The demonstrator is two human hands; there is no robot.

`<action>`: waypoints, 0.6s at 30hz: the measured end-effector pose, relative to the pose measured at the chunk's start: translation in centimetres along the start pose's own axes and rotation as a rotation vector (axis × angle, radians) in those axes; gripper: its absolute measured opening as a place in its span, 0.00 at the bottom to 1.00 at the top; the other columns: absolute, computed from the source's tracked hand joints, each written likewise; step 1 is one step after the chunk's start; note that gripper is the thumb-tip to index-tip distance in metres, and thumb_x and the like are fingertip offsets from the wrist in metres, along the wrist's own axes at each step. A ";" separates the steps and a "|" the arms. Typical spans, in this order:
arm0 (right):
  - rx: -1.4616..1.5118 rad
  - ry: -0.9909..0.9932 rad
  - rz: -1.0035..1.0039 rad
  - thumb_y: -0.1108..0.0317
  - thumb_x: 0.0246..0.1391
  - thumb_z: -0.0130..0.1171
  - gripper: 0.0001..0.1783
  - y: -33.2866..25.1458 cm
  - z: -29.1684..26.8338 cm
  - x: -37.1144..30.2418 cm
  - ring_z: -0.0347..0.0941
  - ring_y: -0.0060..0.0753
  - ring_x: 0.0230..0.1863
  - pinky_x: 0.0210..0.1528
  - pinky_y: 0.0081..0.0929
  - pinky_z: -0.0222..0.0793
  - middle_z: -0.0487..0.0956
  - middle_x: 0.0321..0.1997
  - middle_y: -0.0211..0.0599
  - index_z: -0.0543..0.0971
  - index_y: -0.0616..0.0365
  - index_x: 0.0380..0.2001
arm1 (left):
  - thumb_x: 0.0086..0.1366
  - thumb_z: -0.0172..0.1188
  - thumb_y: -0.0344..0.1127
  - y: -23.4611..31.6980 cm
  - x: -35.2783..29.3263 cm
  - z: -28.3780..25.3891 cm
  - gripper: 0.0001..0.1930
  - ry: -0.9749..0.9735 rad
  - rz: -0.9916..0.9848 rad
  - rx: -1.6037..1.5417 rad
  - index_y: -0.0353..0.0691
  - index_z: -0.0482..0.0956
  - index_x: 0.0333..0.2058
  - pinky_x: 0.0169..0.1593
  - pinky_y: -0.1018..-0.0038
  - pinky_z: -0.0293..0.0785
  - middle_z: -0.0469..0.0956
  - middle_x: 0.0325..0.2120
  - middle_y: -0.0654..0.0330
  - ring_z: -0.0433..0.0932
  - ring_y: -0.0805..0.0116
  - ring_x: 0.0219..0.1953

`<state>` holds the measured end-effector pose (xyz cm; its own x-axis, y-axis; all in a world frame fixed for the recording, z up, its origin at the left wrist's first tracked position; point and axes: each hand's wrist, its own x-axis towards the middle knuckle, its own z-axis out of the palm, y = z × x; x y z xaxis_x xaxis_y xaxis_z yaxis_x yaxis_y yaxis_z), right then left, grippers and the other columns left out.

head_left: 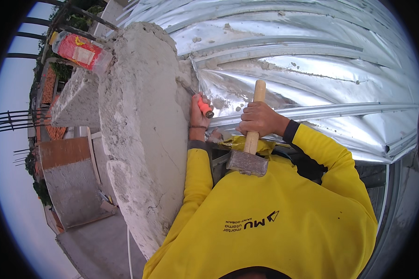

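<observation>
My left hand [197, 114] is closed around the orange grip of a chisel [205, 107]. The chisel's dark metal shank slants up and left, its tip against the edge of the rough grey concrete wall [146, 111]. My right hand [261, 120] grips the pale wooden handle of a club hammer [250, 143], partway along. Its blocky, dusty head hangs low, close to my yellow shirt, apart from the chisel. The handle's end sticks up above my fist.
A red-labelled plastic bottle [82, 52] lies at the wall's far left edge, near rusty steel bars [79, 32]. Silvery foil sheeting [307, 83] with metal channels [284, 49] and crumbs of debris spreads on the right. Left of the wall, the view drops to lower structures and roofs.
</observation>
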<state>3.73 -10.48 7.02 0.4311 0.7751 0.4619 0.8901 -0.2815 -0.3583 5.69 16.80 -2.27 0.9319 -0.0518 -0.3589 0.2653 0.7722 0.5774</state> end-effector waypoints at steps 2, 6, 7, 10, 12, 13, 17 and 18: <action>-0.114 -0.223 0.324 0.59 0.39 0.66 0.11 1.5 2.1 0.5 0.77 0.40 0.25 0.28 0.41 0.68 0.77 0.21 0.31 0.79 0.47 0.28 | 0.70 0.54 0.41 0.2 0.1 0.0 0.10 -0.022 -0.002 -0.022 0.43 0.71 0.42 0.22 0.77 0.68 0.70 0.25 0.65 0.67 0.75 0.23; -0.097 -0.280 0.473 0.62 0.40 0.64 0.10 0.1 2.4 -0.2 0.77 0.40 0.25 0.28 0.41 0.69 0.78 0.21 0.32 0.80 0.45 0.30 | 0.69 0.57 0.44 -0.4 -0.2 -0.4 0.13 0.030 0.020 0.055 0.43 0.70 0.44 0.24 0.75 0.73 0.72 0.25 0.66 0.71 0.75 0.24; -0.042 -0.214 0.380 0.62 0.41 0.64 0.09 -0.3 1.8 -0.3 0.77 0.39 0.25 0.29 0.39 0.69 0.78 0.22 0.32 0.80 0.45 0.30 | 0.69 0.57 0.44 -0.1 -0.2 -0.8 0.13 0.016 0.018 0.041 0.43 0.70 0.44 0.24 0.74 0.73 0.72 0.25 0.66 0.71 0.75 0.25; -0.020 -0.104 0.150 0.62 0.42 0.64 0.07 -0.8 -0.5 0.0 0.77 0.37 0.27 0.30 0.33 0.68 0.78 0.23 0.30 0.79 0.42 0.29 | 0.69 0.56 0.43 -0.3 0.0 0.2 0.11 0.052 0.009 0.039 0.43 0.70 0.43 0.24 0.76 0.71 0.71 0.25 0.66 0.69 0.75 0.24; -0.013 -0.009 -0.033 0.61 0.40 0.67 0.09 -0.2 -0.1 0.1 0.77 0.37 0.27 0.28 0.36 0.69 0.78 0.22 0.29 0.80 0.43 0.29 | 0.69 0.55 0.42 -0.1 -0.1 0.5 0.11 0.081 0.013 0.048 0.43 0.70 0.42 0.24 0.77 0.70 0.71 0.25 0.66 0.69 0.75 0.25; -0.011 0.038 -0.123 0.60 0.39 0.68 0.10 0.2 0.3 0.1 0.77 0.37 0.26 0.28 0.37 0.69 0.78 0.21 0.29 0.80 0.43 0.29 | 0.69 0.55 0.42 -0.1 -0.1 0.5 0.11 0.080 0.014 0.047 0.43 0.70 0.43 0.24 0.77 0.70 0.71 0.25 0.66 0.69 0.75 0.25; -0.131 -0.334 0.539 0.62 0.40 0.66 0.12 1.4 2.7 0.1 0.79 0.42 0.27 0.30 0.40 0.71 0.81 0.24 0.34 0.81 0.46 0.32 | 0.69 0.57 0.44 -0.7 0.0 0.4 0.12 0.111 0.025 0.087 0.44 0.71 0.43 0.25 0.74 0.73 0.73 0.25 0.65 0.72 0.74 0.26; -0.133 -0.325 0.546 0.62 0.40 0.66 0.12 0.9 2.6 -0.4 0.79 0.43 0.28 0.30 0.41 0.72 0.81 0.24 0.34 0.81 0.47 0.32 | 0.69 0.56 0.44 -0.7 0.4 0.2 0.13 0.105 0.047 0.115 0.42 0.70 0.43 0.26 0.73 0.74 0.73 0.25 0.64 0.73 0.73 0.26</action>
<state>3.94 -9.57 4.35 0.7784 0.6268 -0.0350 0.5756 -0.7349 -0.3586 5.93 16.12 -2.70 0.9144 0.0539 -0.4013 0.2546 0.6940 0.6734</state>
